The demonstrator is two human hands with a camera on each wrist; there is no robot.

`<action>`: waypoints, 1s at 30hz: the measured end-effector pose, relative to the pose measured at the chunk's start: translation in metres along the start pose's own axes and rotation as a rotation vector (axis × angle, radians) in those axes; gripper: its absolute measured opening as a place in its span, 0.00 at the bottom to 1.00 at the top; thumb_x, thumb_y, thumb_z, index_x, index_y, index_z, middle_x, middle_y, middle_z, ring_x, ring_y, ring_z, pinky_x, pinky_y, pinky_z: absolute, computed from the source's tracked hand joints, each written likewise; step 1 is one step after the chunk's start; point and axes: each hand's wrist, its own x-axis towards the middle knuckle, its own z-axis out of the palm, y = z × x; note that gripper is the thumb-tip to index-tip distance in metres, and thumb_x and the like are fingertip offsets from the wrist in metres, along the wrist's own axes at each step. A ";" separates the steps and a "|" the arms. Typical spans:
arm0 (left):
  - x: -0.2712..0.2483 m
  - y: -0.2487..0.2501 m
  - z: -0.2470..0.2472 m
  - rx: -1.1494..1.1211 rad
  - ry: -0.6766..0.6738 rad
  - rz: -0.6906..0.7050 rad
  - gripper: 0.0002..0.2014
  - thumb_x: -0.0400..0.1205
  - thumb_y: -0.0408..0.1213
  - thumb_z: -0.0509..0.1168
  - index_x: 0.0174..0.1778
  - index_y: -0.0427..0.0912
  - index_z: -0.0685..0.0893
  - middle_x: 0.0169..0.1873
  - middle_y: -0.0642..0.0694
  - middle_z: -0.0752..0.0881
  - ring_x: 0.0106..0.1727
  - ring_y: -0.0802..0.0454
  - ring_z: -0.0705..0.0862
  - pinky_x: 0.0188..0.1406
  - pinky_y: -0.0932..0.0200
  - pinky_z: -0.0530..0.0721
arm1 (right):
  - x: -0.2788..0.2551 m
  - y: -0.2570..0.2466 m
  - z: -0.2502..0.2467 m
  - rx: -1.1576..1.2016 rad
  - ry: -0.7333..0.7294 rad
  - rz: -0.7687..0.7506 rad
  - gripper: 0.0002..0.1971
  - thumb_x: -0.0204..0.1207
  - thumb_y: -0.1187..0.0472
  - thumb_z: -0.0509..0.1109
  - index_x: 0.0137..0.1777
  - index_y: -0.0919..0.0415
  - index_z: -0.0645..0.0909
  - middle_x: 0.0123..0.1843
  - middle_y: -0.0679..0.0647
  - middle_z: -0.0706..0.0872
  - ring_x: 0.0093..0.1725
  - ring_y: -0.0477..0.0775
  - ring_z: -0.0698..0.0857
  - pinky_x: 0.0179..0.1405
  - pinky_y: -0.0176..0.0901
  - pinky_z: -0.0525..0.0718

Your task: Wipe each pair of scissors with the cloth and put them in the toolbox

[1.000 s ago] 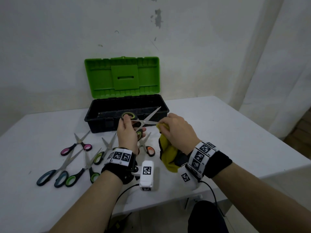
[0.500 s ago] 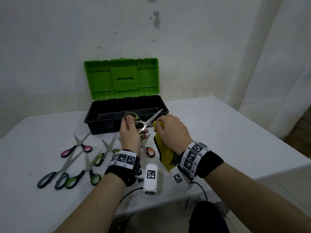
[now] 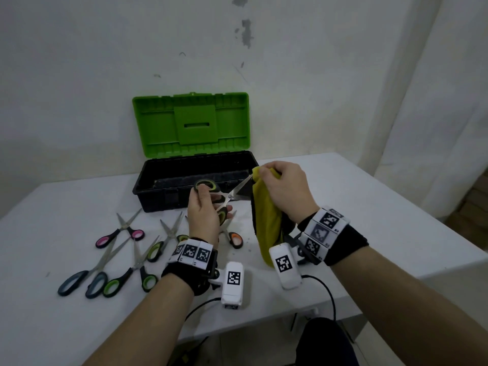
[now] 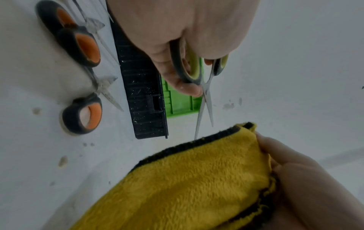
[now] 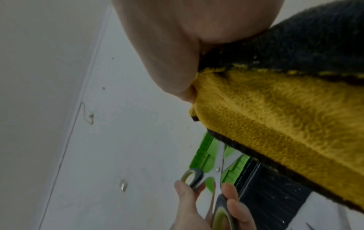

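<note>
A person's left hand (image 3: 203, 215) grips the looped handles of a pair of steel scissors with grey-and-olive plastic handles (image 3: 223, 199), blades spread apart, in the air just in front of the open black plastic toolbox (image 3: 158, 186) with its upright bright-green lid (image 3: 191, 124). The right hand (image 3: 286, 190) pinches a yellow fleece cloth with a dark edge (image 3: 266, 225) around the tip of the upper blade, fingers curled tight over the fabric, the rest of the cloth hanging down to the white table (image 3: 369, 220). On the table to the left lie further scissors: a pink-handled pair (image 3: 124, 232), a blue-grey-handled pair (image 3: 87, 276), two green-handled pairs (image 3: 132, 273) (image 3: 166, 240), and, just beneath the left hand, orange-handled scissors (image 4: 78, 51). Both wrists wear black bands with printed square markers and white camera units.
</note>
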 end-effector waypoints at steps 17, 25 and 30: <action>0.011 0.003 -0.023 0.097 -0.444 -0.101 0.07 0.92 0.37 0.51 0.52 0.43 0.74 0.34 0.44 0.79 0.29 0.51 0.78 0.26 0.60 0.76 | 0.010 0.023 -0.018 0.235 0.051 0.088 0.07 0.79 0.54 0.68 0.47 0.52 0.87 0.45 0.49 0.90 0.45 0.48 0.87 0.49 0.47 0.86; 0.023 -0.001 -0.029 0.373 -0.534 0.088 0.04 0.87 0.28 0.61 0.51 0.40 0.80 0.39 0.47 0.85 0.34 0.53 0.78 0.32 0.62 0.78 | 0.004 0.030 -0.024 0.429 -0.100 0.245 0.10 0.72 0.60 0.76 0.53 0.58 0.87 0.47 0.57 0.90 0.46 0.55 0.90 0.42 0.45 0.89; 0.025 -0.001 -0.029 0.423 -0.550 0.076 0.13 0.84 0.33 0.69 0.49 0.43 0.68 0.45 0.43 0.90 0.34 0.57 0.81 0.37 0.64 0.78 | 0.001 0.037 -0.028 0.352 -0.162 0.171 0.09 0.74 0.60 0.76 0.54 0.54 0.85 0.47 0.54 0.90 0.43 0.48 0.89 0.39 0.38 0.87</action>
